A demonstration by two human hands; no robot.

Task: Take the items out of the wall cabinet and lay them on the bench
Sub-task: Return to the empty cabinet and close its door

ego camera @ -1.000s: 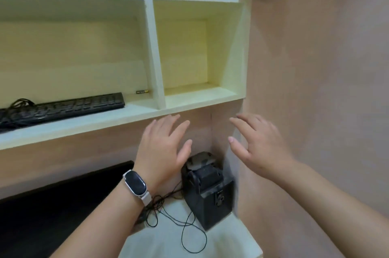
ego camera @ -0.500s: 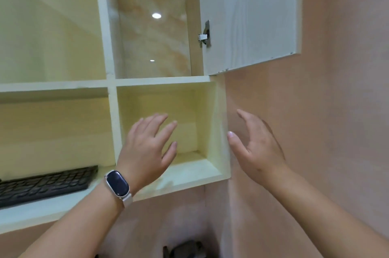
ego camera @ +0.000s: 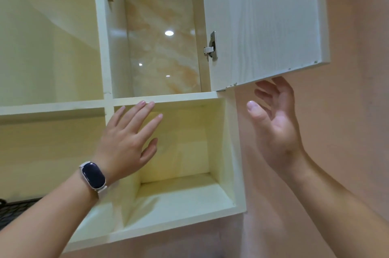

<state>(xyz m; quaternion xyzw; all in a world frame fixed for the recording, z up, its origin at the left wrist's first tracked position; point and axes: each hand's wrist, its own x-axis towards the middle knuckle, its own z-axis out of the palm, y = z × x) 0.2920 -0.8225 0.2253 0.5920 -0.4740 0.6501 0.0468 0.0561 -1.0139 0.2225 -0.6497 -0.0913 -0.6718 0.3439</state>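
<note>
The pale wall cabinet (ego camera: 229, 152) fills the view, with open cubbies below and a tall upper compartment whose white door (ego camera: 263, 21) stands swung open to the right. My left hand (ego camera: 128, 142), a dark watch on its wrist, is raised flat with fingers spread in front of the lower right cubby, holding nothing. My right hand (ego camera: 273, 125) is lifted palm inward just under the door's bottom edge, fingers apart and holding nothing. The upper compartment and the lower right cubby show nothing inside. A black keyboard (ego camera: 14, 209) lies on the lower left shelf, mostly cut off.
A metal hinge (ego camera: 211, 47) sits on the door's inner edge. The upper compartment has a glossy marble-patterned back (ego camera: 162, 36). A pink wall (ego camera: 353, 110) runs along the right, close beside the cabinet.
The view has tilted upward from the bench to the cabinet. Both hands have risen, the right one now reaching just under the open door. The black box and cables on the bench have left the view.
</note>
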